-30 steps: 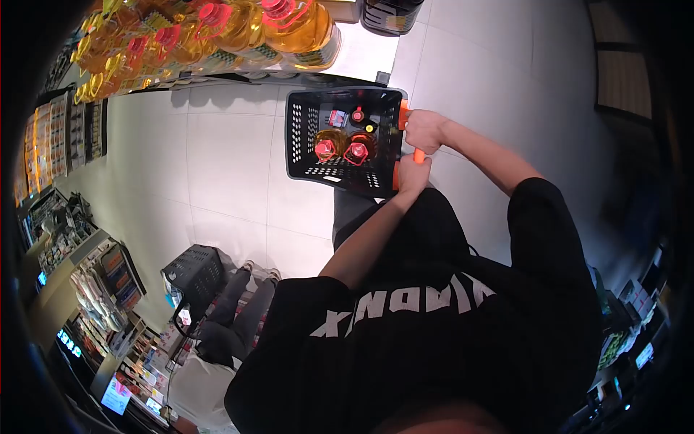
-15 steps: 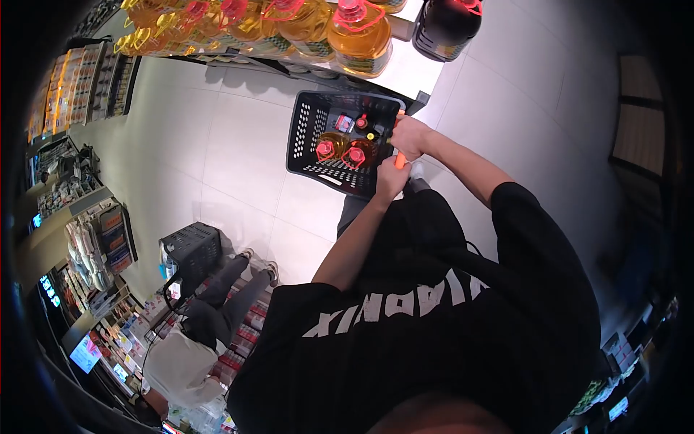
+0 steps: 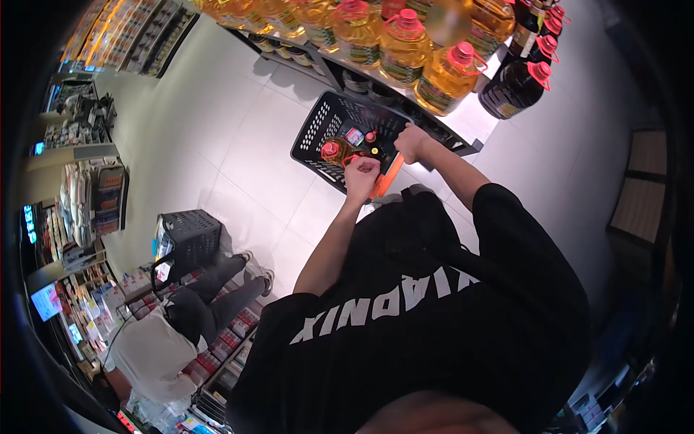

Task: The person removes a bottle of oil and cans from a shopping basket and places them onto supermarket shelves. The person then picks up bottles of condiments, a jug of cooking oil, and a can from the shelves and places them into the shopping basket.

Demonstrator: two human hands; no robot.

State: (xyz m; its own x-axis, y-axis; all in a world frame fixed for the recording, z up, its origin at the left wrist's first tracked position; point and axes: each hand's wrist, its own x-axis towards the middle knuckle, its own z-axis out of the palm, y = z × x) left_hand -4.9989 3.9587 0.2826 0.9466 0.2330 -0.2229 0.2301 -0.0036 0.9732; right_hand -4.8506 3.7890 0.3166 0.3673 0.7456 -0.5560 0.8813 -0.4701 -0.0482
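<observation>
A black shopping basket with perforated walls is in front of me, its orange handle on my side. My right hand is closed on the basket's near right corner, at the upper end of that handle. Over the near side, my left hand curls its fingers at the red carry loop of an oil bottle, which it mostly covers. Beside it in the basket stands another oil bottle with a red cap. A small labelled pack and small bottles with a red cap and a yellow cap lie further in.
A shelf carrying rows of large oil bottles and dark bottles adjoins the basket's far side. At lower left, a person stands beside another dark basket. Stocked shelves line the left.
My left hand has left the orange handle and reached over the basket to the red bottle loop. My right hand has shifted to the corner. The view has turned, showing more shelf bottles.
</observation>
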